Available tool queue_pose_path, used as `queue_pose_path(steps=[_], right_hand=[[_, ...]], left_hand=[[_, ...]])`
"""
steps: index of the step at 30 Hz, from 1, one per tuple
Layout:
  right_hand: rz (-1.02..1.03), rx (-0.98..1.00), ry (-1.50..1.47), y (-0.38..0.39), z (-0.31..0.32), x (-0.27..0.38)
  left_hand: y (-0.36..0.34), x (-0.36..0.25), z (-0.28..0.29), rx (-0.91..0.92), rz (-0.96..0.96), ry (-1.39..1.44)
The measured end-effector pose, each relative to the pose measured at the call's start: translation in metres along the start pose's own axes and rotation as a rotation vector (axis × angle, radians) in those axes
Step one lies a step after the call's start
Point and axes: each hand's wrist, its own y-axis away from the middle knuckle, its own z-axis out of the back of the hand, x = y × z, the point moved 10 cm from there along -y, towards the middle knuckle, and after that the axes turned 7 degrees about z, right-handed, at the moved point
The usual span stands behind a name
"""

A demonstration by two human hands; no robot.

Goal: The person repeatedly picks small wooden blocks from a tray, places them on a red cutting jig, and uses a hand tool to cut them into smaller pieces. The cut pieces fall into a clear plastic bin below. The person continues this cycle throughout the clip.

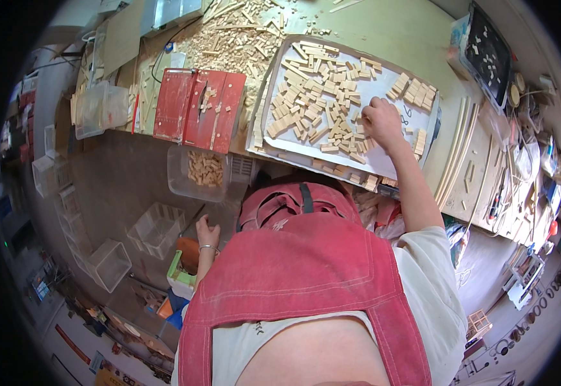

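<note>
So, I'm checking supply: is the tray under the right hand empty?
Not empty: wooden blocks cover much of the tray; bare white shows near the right hand.

I wear a red apron [287, 270] with pale stitching along its edges and 2 broad straps [401, 338]. A dark strip [307, 198] and a small pale mark [279, 224] show on its front. Under it is my off-white shirt [433, 296], with a short right sleeve [425, 248] and small dark print [259, 328]. My bare left hand [207, 231] has a thin bracelet [209, 248] at the wrist; my right hand [381, 121] is bare too.
</note>
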Motion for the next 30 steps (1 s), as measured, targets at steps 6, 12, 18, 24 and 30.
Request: queue_pose_path(steps=[6,12,18,24,30], right_hand=[[0.082,-0.141,-0.175,-0.001,0.025,0.014],[0.098,-0.010,-0.053,-0.008,0.007,0.011],[0.075,0.018,-0.049,0.004,0.015,0.011],[0.027,0.107,0.052,0.007,-0.001,0.008],[-0.058,0.174,0.045,0.006,-0.005,-0.004]], left_hand=[[0.002,-0.013,-0.009,0.021,-0.007,0.030],[0.004,-0.025,-0.007,0.009,-0.028,0.061],[0.007,-0.014,-0.012,0.011,-0.012,0.061],[0.011,-0.019,-0.012,0.048,0.049,0.010],[0.008,-0.017,-0.011,0.038,0.002,0.017]])
